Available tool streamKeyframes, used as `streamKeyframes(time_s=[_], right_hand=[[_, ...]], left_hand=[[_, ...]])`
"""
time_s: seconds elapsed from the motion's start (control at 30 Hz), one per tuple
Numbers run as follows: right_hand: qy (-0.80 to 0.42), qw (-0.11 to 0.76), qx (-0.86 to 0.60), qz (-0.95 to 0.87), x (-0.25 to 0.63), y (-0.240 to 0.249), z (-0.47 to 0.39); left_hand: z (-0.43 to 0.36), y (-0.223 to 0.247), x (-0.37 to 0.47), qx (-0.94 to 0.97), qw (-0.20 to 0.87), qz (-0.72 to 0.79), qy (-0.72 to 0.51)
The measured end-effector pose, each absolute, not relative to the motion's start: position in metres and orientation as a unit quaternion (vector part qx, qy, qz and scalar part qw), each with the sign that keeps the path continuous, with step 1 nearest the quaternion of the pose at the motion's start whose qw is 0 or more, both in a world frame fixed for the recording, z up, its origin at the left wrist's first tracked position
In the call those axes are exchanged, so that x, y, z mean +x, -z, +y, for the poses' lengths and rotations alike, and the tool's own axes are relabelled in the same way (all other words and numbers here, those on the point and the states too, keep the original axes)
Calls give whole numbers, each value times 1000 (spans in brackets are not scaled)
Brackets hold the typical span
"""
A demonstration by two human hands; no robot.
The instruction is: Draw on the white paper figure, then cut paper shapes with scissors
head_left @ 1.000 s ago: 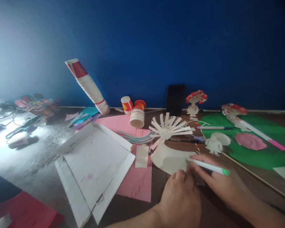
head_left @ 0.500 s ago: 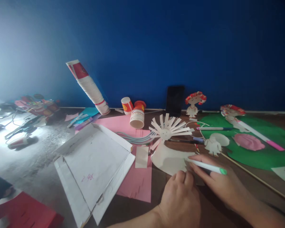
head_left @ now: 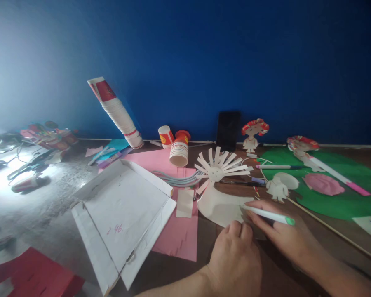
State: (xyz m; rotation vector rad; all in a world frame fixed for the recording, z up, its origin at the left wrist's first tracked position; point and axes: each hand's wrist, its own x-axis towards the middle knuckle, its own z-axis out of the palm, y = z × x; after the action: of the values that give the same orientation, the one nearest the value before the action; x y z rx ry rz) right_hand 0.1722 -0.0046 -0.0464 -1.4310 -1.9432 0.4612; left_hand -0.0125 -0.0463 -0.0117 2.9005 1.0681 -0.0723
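My right hand (head_left: 284, 231) is closed on a white marker (head_left: 270, 214) with a green end, its tip over the right part of a curved white paper piece (head_left: 222, 206). Beside it my left hand (head_left: 235, 255) has its fingers curled at the near edge of that paper; what they hold, if anything, is hidden. Touching the paper's top is a round head with a drawn face and white paper strips (head_left: 215, 174) fanning out. To the right lies a small white paper figure (head_left: 277, 187).
An open white box lid (head_left: 123, 206) lies left on pink paper (head_left: 179, 243). Cups (head_left: 178, 153), a leaning cup stack (head_left: 120, 117) and a black phone (head_left: 228, 130) stand near the blue wall. Green paper (head_left: 327, 206) and a thin stick (head_left: 334, 231) lie right.
Both hands stay almost where they were. At the far left edge, a dark blurred shape has shifted, and the red paper has moved slightly.
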Motion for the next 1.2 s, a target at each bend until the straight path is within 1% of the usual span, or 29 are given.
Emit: streamKeyframes(time_s=[0.3, 0.6, 0.73, 0.87, 1.07, 1.2], right_hand=[[-167, 332, -554, -745, 173, 49, -4], [-174, 328, -554, -745, 175, 53, -3], [-171, 334, -558, -740, 175, 54, -2], [-170, 319, -566, -741, 176, 51, 0], [-184, 271, -574, -750, 180, 40, 8], [-203, 271, -580, -741, 180, 34, 12]], left_hand=[[-45, 9, -14, 932, 55, 357, 21], [-49, 18, -15, 931, 34, 362, -14], [-49, 17, -15, 933, 29, 360, -7], [-48, 11, -16, 938, 28, 347, 9], [-46, 3, -15, 938, 39, 344, 35], [-46, 2, -15, 939, 33, 339, 40]])
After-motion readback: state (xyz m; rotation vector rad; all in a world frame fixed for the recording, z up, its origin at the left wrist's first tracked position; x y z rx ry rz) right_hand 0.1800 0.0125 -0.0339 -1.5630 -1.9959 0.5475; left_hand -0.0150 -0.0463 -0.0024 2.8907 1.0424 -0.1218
